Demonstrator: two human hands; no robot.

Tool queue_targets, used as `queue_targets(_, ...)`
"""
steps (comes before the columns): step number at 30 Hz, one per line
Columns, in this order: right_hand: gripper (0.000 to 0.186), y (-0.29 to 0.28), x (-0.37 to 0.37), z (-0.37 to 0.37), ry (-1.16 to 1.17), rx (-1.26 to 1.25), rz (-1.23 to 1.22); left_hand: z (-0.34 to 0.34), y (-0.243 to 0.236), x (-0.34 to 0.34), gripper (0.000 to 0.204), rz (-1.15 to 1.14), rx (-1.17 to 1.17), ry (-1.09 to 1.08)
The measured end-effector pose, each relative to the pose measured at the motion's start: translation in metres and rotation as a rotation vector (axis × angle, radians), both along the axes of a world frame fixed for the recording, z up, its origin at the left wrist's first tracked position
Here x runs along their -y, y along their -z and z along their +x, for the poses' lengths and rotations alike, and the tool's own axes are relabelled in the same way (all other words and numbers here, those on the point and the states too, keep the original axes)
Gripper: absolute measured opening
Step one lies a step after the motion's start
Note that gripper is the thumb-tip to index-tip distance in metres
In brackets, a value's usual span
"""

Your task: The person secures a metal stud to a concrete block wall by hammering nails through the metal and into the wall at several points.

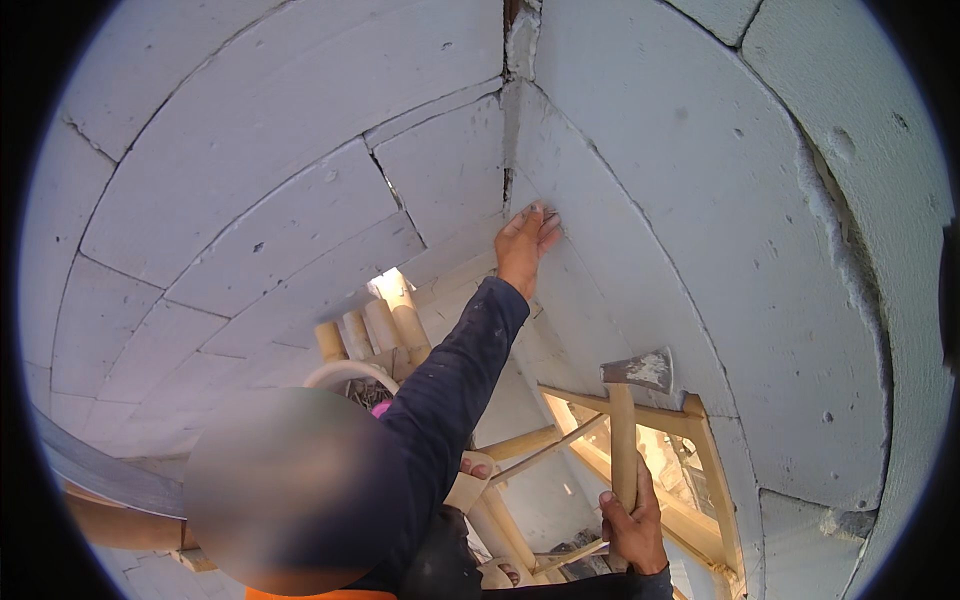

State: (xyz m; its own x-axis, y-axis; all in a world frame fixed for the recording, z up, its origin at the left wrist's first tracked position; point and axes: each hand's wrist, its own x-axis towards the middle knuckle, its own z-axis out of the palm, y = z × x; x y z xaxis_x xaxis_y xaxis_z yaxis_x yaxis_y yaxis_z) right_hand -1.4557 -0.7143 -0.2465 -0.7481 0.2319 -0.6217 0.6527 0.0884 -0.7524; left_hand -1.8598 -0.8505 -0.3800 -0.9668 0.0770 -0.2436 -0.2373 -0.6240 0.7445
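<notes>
My left hand (527, 247) reaches up in a dark sleeve to the corner of the pale block wall (640, 230). Its fingers are closed in a pinch against the wall. Something thin seems to stick out at the fingertips, too small to name. Lower right, my right hand (634, 530) is wrapped around the wooden handle of a hatchet (623, 440). The hatchet stands upright with its worn metal head on top, flared edge to the right, below and apart from my left hand.
Uneven mortar joints and gaps cross the wall. Round wooden poles (385, 325) stand left of my sleeve, near a pale curved rim (345, 368). A wooden frame (715, 470) lies behind the hatchet. A grey curved strip (110, 465) runs at left; a blurred round patch (295, 490) hides the lower left.
</notes>
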Motion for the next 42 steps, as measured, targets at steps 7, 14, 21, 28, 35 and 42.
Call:
queue_targets(7, 0.072, 0.007, -0.003, -0.1, -0.324, -0.453, 0.541, 0.004, 0.018, -0.012, 0.043, -0.067, -0.014, -0.022)
queue_targets(14, 0.064, -0.01, 0.018, -0.194, -0.64, -0.549, 0.807, -0.01, 0.019, -0.018, 0.04, -0.305, -0.149, -0.156)
queue_targets(21, 0.057, -0.01, 0.033, -0.218, -0.608, -0.544, 0.941, -0.006, 0.027, -0.021, 0.038, -0.335, -0.238, -0.179)
queue_targets(28, 0.057, -0.017, 0.042, -0.213, -0.665, -0.583, 0.923, -0.012, 0.033, -0.022, 0.037, -0.324, -0.23, -0.157)
queue_targets(35, 0.057, 0.006, 0.028, -0.219, -0.554, -0.406, 0.946, -0.009, 0.035, -0.028, 0.036, -0.271, -0.178, -0.138)
queue_targets(42, 0.057, 0.0, 0.037, -0.213, -0.628, -0.559, 0.934, -0.014, 0.039, -0.022, 0.034, -0.313, -0.25, -0.162)
